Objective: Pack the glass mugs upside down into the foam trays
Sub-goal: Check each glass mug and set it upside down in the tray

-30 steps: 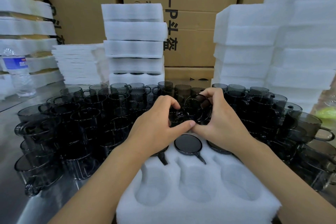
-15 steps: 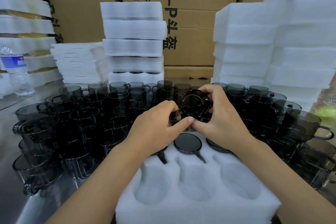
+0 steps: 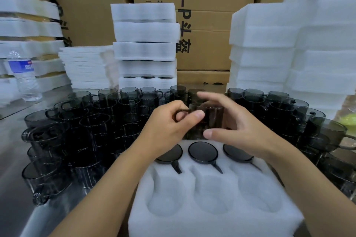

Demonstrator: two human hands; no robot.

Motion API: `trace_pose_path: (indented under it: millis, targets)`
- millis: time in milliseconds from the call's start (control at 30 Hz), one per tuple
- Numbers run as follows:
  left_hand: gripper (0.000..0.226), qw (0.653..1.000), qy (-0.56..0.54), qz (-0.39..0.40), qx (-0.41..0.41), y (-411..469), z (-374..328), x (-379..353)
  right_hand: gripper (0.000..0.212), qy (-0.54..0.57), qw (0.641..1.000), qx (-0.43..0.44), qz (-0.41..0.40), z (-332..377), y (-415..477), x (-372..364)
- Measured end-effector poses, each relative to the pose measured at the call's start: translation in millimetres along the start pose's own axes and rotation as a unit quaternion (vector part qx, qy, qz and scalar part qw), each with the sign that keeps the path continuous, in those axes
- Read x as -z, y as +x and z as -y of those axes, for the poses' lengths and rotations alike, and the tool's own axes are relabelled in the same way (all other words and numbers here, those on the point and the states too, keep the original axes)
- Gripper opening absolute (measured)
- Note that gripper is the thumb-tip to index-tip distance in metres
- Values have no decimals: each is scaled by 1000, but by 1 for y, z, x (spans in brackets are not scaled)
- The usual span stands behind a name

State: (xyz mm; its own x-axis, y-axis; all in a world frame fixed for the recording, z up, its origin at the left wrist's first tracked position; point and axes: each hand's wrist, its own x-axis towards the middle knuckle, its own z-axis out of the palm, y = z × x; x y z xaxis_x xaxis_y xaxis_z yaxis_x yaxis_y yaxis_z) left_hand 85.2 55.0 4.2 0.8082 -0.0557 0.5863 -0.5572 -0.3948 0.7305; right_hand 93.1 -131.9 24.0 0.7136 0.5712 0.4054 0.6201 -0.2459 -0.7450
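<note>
Turning of one glass mug (image 3: 210,119) looks to be the step in hand. It hangs in the air at twelve o'clock from the foam tray (image 3: 212,223), just over its far edge. The left hand (image 3: 169,127) has its grip closed on the handle, a finger hooked through the loop and the thumb pinching against it. The right hand (image 3: 237,127) cups the body in a wide, loose grip, with the thumb low and the fingers spread over the top. Blur hides which way the mouth faces.

The tray's twelve o'clock row is full. Three packed mugs (image 3: 203,153) sit bases up, with their handles pointing toward six o'clock. The three empty pockets (image 3: 213,196) of the six o'clock row wait. Loose mugs (image 3: 92,121) crowd the tabletop (image 3: 11,159) from nine round to three o'clock.

Next, I judge, the mug must come mouth down toward six o'clock and over one empty pocket. Its handle must line up with the slot, so the left grip has to let go before the handle seats.
</note>
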Motion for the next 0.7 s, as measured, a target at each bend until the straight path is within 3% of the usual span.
trace_pose_path:
  millis: [100, 267, 367, 500, 633, 700]
  targets:
    - [58, 995, -91, -23, 24, 3, -9, 12, 58, 77, 994, 13, 81, 14, -3, -10]
    - [61, 981, -149, 36, 117, 4, -17, 22, 24, 2, 997, 50, 56, 29, -10, -19]
    - [56, 972, -170, 90, 136, 4, -17, 28, 17, 16, 996, 66, 59, 34, -13, -20]
    - [43, 961, -133, 198, 140, 1, -16, 35, 14, -16, 992, 94, 85, 38, -16, -25]
    - [55, 941, -87, 274, 180, -2, -13, 36, 8, -3, 989, 104, 103, 40, -17, -30]
    - [45, 932, -79, 290, 201, -2, -14, 36, 8, 1, 989, 95, 116, 39, -17, -31]
